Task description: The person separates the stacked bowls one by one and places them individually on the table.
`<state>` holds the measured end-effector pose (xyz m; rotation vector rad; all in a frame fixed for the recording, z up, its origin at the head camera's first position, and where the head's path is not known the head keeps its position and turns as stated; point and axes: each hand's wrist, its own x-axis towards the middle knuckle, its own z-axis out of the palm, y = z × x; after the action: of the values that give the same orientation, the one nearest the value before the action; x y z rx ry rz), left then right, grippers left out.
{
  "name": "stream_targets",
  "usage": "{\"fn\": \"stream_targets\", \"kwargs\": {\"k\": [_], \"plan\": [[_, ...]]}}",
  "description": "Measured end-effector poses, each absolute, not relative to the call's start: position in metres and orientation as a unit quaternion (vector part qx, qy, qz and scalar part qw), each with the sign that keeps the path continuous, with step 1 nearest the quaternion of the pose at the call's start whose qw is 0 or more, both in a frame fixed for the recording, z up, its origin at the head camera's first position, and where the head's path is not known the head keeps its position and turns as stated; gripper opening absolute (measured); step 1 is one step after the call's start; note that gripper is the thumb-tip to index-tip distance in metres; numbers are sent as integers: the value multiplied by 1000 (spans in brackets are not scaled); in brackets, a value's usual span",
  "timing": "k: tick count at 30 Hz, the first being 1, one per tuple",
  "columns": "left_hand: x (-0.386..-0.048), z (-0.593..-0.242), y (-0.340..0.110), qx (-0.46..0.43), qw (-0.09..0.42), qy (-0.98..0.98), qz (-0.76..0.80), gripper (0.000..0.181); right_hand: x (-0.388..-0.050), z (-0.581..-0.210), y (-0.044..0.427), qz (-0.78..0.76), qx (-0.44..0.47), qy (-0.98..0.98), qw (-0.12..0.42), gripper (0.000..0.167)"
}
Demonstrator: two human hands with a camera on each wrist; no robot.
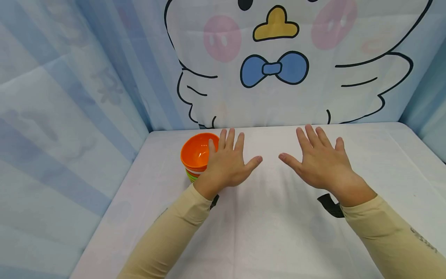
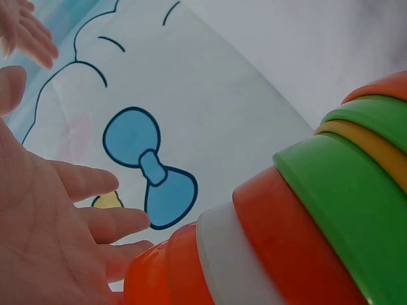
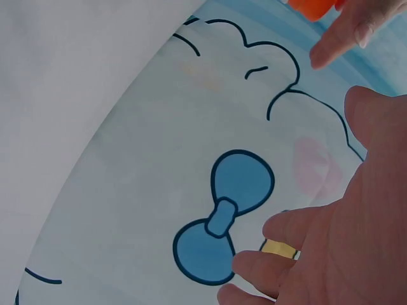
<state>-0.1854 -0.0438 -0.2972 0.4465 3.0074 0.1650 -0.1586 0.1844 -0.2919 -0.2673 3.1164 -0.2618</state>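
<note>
A stack of nested bowls, the top one orange (image 1: 196,152), stands at the table's back left. In the left wrist view its sides show orange, white (image 2: 232,254), green (image 2: 324,210) and yellow layers. The left hand (image 1: 228,164) is spread with straight fingers just right of the stack, overlapping it in the head view; whether it touches cannot be told. The right hand (image 1: 322,164) is spread over the table's right half, fingers straight, holding nothing. In the right wrist view, part of the orange bowl (image 3: 311,6) shows beyond the left hand's fingers.
A white-covered table (image 1: 265,232) lies below both hands. Behind it hangs a curtain (image 1: 275,104) with a cartoon figure and a blue bow tie; a blue and white curtain (image 1: 69,116) hangs at the left. Dark straps show under both wrists.
</note>
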Motion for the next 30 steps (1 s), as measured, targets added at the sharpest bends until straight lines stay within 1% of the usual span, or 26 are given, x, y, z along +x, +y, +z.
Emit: {"fn": "stream_targets", "kwargs": {"k": [8, 12, 15, 17, 21, 24, 30], "plan": [[-186, -298, -43, 143, 47, 987, 52, 91, -157, -292, 184, -84, -86, 993, 6, 99], [-185, -297, -46, 152, 32, 985, 71, 92, -158, -292, 185, -85, -87, 993, 5, 100], [-183, -293, -56, 167, 4, 980, 104, 95, -157, -292, 186, -95, -91, 991, -3, 101], [-182, -290, -67, 182, -22, 974, 134, 96, -157, -292, 186, -111, -98, 989, -18, 101], [-182, -284, -95, 223, -81, 947, 216, 98, -158, -291, 183, -154, -124, 978, -71, 99], [-183, -283, -116, 246, -106, 925, 268, 99, -159, -291, 178, -187, -144, 967, -96, 97], [-184, -292, -140, 233, -87, 911, 330, 103, -163, -294, 163, -224, -170, 954, -101, 94]]}}
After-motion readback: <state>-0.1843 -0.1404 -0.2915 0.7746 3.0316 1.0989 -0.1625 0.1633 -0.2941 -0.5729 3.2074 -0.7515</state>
